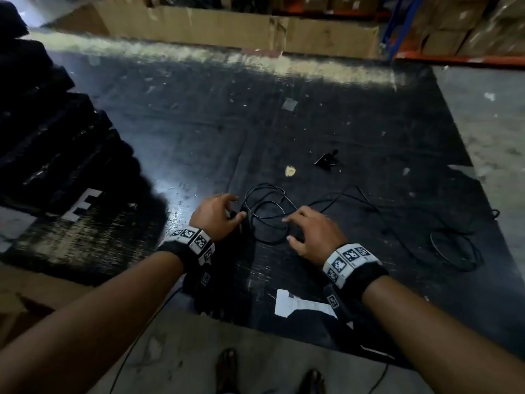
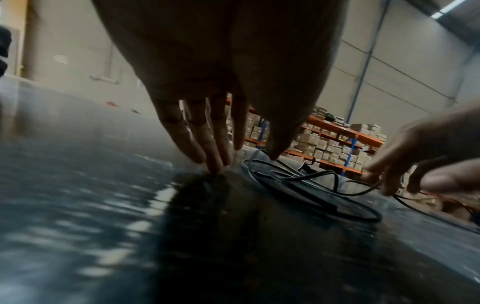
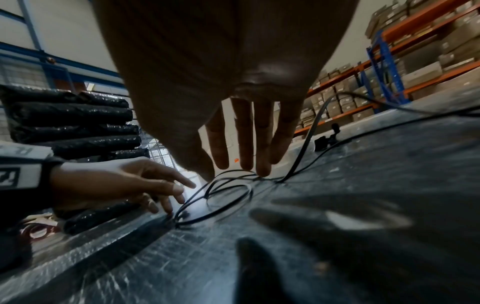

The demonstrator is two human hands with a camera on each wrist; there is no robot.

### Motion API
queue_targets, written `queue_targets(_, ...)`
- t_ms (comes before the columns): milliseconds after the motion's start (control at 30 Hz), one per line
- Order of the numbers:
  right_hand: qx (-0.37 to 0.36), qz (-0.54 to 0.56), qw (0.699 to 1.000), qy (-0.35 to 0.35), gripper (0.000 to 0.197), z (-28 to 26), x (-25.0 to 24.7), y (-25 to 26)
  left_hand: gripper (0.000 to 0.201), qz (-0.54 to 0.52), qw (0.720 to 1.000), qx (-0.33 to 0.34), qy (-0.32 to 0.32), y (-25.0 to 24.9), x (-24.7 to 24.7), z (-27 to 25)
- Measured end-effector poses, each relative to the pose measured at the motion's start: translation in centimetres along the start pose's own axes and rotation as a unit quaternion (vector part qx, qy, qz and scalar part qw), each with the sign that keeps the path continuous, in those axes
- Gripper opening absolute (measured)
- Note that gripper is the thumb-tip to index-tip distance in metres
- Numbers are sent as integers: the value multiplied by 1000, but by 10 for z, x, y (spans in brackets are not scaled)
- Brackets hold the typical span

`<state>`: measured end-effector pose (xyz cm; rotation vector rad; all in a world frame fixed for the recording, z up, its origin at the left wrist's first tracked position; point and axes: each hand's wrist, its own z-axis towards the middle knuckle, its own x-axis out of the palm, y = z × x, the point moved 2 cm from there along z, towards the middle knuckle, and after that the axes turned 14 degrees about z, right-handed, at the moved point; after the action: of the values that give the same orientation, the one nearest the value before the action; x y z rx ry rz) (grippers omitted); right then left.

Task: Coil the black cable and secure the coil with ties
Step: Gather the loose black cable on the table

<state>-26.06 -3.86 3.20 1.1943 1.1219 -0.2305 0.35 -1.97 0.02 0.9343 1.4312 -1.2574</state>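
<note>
Nearest you, a white paper label (image 1: 301, 304) lies on the black mat (image 1: 312, 123) between your forearms. Your left hand (image 1: 214, 216) reaches down with fingers (image 2: 207, 148) spread and nearly straight, their tips at the mat just left of the loops; they grip nothing. Your right hand (image 1: 314, 233) hovers over the loops' right edge, fingers (image 3: 244, 139) straight and apart, tips touching or just above the strands, none curled round them.

Between your two hands the black cable (image 1: 267, 214) lies in a few loose, overlapping loops flat on the mat. From there its long run trails off to your right across the mat and ends in another loose loop (image 1: 454, 248) near the mat's right edge, well apart from your hands.

Beyond the loops sits a small tan scrap (image 1: 290, 171), and just past it to the right a small black clip-like object (image 1: 326, 160); what it is cannot be told. To your left stands a stack of black wrapped bundles (image 1: 48, 137). Farthest off, flattened cardboard (image 1: 241, 29) edges the mat, with orange-and-blue shelving (image 1: 426, 38) of cartons behind.
</note>
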Motion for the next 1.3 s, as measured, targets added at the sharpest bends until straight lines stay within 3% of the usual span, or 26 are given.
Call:
queue_targets(67, 11, -12, 999, 35, 43, 8, 10, 5, 46, 8, 1000, -14, 6, -6, -1, 6)
queue_targets(133, 13, -45, 997, 66, 37, 11, 20, 7, 31, -4, 1000, -18, 17, -12, -1, 11)
queue_targets(233, -3, -51, 998, 42, 24, 12, 21, -2, 14, -45, 998, -27, 23, -7, 2, 22)
queue_targets(300, -5, -61, 998, 29, 19, 10, 18, -11, 14, -68, 997, -28, 27, 1, 1, 27)
queue_targets(433, 4, -62, 998, 19, 17, 8, 9, -23, 19, -150, 984, 74, 59, 3, -4, 20)
queue_targets(567, 18, -29, 999, -19, 12, 9, 2, -19, 18, -137, 979, 130, 74, 0, 2, 10)
queue_targets(667, -6, -11, 998, -64, 21, 20, 3, -7, 14, -126, 985, 108, 55, -5, 7, 9)
queue_targets(800, -24, -35, 999, 11, 43, 41, 22, 7, 10, -128, 990, 50, 44, -9, 6, 12)
queue_targets(900, -30, -43, 998, 26, 20, 51, 22, 11, 9, -124, 992, -7, 37, -7, 3, 16)
queue_targets(1000, -28, 8, 999, -21, 6, 48, 2, 7, 12, -113, 992, -58, 22, 0, 0, 21)
queue_targets(1133, -32, 111, 990, -82, 2, 31, -31, -7, 9, -106, 990, -88, 38, 6, 1, 25)
queue_targets(1300, -17, 266, 947, -179, 3, 14, -69, -19, 11, -61, 991, -105, 51, 11, 3, 28)
